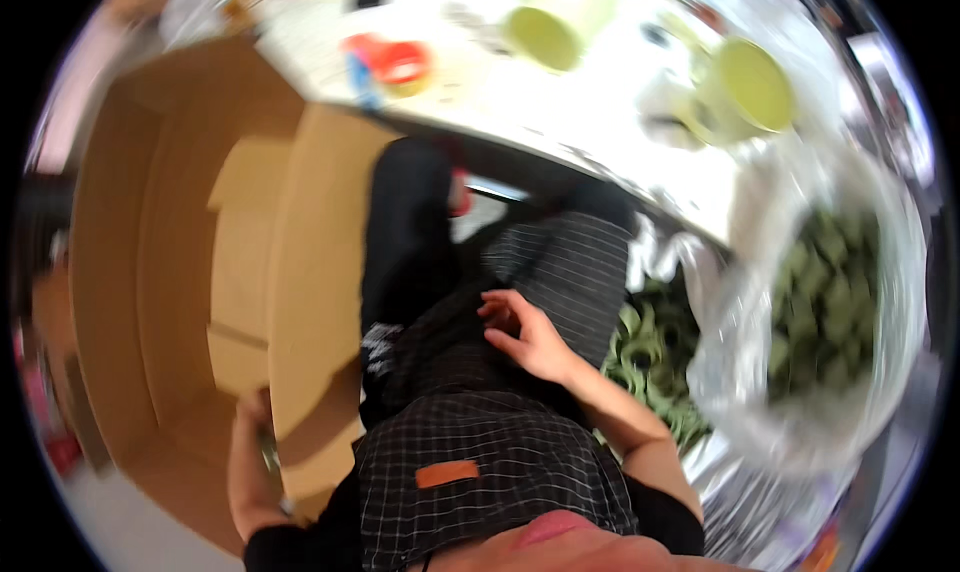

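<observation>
A large open cardboard box (175, 262) stands at the person's left, its mouth turned upward and one long flap (320, 252) rising close to the person's legs. The person's left hand (255, 406) is inside the box, low beside that flap and near the near end. It is small, blurred and partly covered, so one cannot tell whether its fingers are spread, pressed together or pinching something. A sliver of something greenish shows beside the left forearm, too small to make out. Within the box, paler cardboard panels show at the bottom.

The right hand (522, 334) hovers over the lap of a dark checked apron (490, 442), its fingers loosely curled and the thumb apart from them, with bare space between.

At the person's right, a clear plastic bag (735, 347) gapes open, heaped with many curved dull-green pieces (825, 302). Between it and the person's thigh lies a second heap of similar green curls (655, 362), with crumpled white plastic (690, 262) just beside it.

On the tabletop (560, 112) ahead, two yellow-green cup-like vessels lie tipped, one near the far side (545, 37) and one toward the right (750, 87), their mouths facing the person. A red ring-shaped roll (403, 64) sits toward the left.
</observation>
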A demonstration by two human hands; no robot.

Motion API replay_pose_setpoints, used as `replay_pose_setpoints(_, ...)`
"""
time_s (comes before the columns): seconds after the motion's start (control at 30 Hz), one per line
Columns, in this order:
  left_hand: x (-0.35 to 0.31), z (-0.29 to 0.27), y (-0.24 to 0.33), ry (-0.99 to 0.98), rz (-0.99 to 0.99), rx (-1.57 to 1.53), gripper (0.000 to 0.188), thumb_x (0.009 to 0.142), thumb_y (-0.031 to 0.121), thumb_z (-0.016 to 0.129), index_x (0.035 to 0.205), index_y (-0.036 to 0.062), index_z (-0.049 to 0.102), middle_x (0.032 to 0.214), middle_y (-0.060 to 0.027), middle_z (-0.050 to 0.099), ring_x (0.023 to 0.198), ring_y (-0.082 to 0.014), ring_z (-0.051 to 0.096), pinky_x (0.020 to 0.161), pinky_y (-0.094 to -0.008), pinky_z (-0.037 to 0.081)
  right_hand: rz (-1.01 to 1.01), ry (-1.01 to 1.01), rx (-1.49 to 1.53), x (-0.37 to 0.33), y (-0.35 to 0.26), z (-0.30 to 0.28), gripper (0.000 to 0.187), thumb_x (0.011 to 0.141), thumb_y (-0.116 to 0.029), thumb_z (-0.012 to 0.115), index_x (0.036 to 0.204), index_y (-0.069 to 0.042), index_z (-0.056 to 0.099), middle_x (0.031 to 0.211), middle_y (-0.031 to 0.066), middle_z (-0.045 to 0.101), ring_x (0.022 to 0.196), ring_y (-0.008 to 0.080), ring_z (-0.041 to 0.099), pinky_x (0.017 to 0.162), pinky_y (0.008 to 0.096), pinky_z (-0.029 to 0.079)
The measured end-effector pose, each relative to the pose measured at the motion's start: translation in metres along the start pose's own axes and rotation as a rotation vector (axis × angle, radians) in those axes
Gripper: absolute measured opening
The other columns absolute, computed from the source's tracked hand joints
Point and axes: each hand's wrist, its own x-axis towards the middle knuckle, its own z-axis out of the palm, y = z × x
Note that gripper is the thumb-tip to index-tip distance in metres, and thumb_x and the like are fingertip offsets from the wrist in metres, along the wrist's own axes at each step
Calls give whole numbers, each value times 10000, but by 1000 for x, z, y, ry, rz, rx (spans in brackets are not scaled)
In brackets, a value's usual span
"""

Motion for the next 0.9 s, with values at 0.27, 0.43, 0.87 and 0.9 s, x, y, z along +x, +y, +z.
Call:
replay_pose_setpoints(0.27,-36,133,131,400,51,2089,800,828,278,758,1507,107,374,1481,-201,443,1348,-420,420,1105,-471,403,-341,1145,-215,-18,-5,-121,390,899,-89,671,1266,-19,559,1119,145,631,978,217,617,892,350,495)
replay_pose_setpoints(0.43,-41,284,216,498,1291,1643,566,862,65,686,1392,70,485,1340,-185,519,1225,-377,497,1033,-465,413,31,989,-658,-17,56,-212,396,984,-351,570,1162,-14,676,1144,233,672,1098,375,625,946,362,475)
replay_pose_setpoints(0.87,-84,593,180,-527,1820,1244,417,826,-20,674,1232,9,587,1258,-170,590,1203,-351,542,1063,-433,400,-518,1322,-87,-74,13,-181,458,1004,-256,547,1310,85,542,1325,210,567,1278,309,498,1097,404,362)
replay_pose_setpoints(0.9,-90,606,180,-537,1847,1160,410,843,-8,659,1244,0,578,1276,-171,585,1221,-341,534,1077,-428,387,-530,1193,-132,-94,12,-172,451,1013,-252,545,1325,74,539,1290,176,589,1269,275,515,1089,385,375)
